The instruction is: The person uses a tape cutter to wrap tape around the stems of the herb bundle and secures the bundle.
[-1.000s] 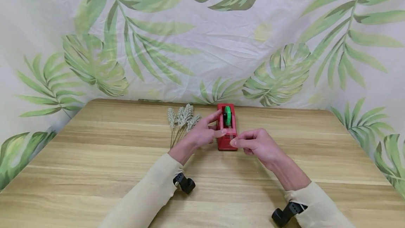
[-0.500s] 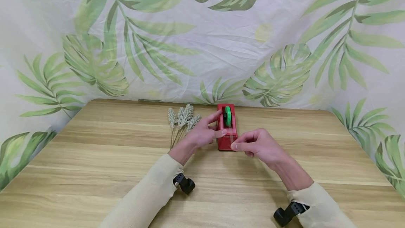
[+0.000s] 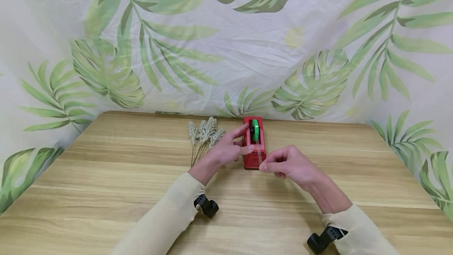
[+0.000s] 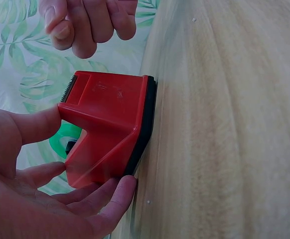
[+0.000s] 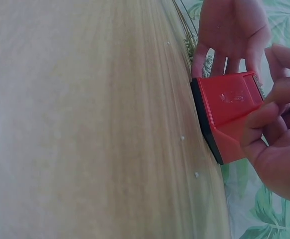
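A red tape dispenser [image 3: 250, 161] with a dark base stands at the back middle of the wooden table, a green tape roll [image 3: 255, 130] set in it. My left hand [image 3: 226, 149] holds it from the left, thumb at the cutter end and fingers along the side, as the left wrist view of the dispenser [image 4: 107, 107] shows. From the roll a clear strip of tape [image 3: 259, 156] runs toward me past the cutter. My right hand [image 3: 290, 165] pinches its end between thumb and index finger, just off the front right corner. In the right wrist view these fingertips partly cover the dispenser [image 5: 229, 99].
Left of the dispenser lies a bunch of grey-green dried flower stems [image 3: 202, 133], partly behind the left hand. A leaf-patterned cloth [image 3: 247, 58] hangs along the back edge of the table [image 3: 116, 204]. Small white specks [image 5: 182, 138] dot the tabletop.
My right hand has drawn slightly toward me, and the strip of tape from the roll has grown longer. The left hand and the dispenser have kept their places.
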The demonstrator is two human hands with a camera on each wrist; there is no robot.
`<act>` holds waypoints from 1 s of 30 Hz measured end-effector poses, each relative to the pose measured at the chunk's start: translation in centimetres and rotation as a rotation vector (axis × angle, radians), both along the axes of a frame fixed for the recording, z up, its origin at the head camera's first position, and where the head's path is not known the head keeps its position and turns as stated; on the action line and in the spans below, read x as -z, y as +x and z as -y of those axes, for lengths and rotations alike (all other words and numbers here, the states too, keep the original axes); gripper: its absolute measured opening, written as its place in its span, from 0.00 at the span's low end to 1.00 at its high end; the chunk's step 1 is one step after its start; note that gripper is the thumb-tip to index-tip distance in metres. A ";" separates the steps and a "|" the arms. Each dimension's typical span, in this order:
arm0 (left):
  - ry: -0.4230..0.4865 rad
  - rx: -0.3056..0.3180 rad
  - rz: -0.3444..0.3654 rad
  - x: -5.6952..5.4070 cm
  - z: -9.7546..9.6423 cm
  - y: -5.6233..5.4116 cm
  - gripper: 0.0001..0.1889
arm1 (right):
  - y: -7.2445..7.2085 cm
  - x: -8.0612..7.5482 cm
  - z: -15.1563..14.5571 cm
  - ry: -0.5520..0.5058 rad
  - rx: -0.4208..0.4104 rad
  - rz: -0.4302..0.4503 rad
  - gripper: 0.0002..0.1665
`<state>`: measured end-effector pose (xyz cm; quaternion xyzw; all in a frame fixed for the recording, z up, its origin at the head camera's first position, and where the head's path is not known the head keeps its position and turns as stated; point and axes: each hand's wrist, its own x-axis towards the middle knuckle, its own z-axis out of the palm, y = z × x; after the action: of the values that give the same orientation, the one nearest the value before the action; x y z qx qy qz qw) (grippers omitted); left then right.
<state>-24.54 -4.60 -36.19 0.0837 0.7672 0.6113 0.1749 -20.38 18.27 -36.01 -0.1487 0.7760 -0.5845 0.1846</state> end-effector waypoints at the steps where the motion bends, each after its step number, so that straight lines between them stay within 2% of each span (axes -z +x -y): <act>1: -0.001 0.000 0.002 0.0 0.0 0.0 0.44 | 0.0 0.0 0.0 0.000 -0.004 0.001 0.09; 9: 0.000 0.002 0.004 0.0 0.0 0.0 0.43 | 0.2 -0.1 0.0 0.020 -0.034 0.001 0.13; 15: 0.019 0.003 0.003 0.0 0.0 0.0 0.44 | 0.2 -0.1 0.0 0.017 -0.034 0.010 0.11; 30: -0.009 0.000 -0.010 0.1 0.1 -0.1 0.43 | 0.1 0.2 -0.1 0.028 -0.072 0.011 0.15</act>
<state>-24.61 -4.66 -36.28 0.0860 0.7709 0.6075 0.1713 -20.25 18.39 -36.24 -0.1708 0.7774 -0.5672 0.2118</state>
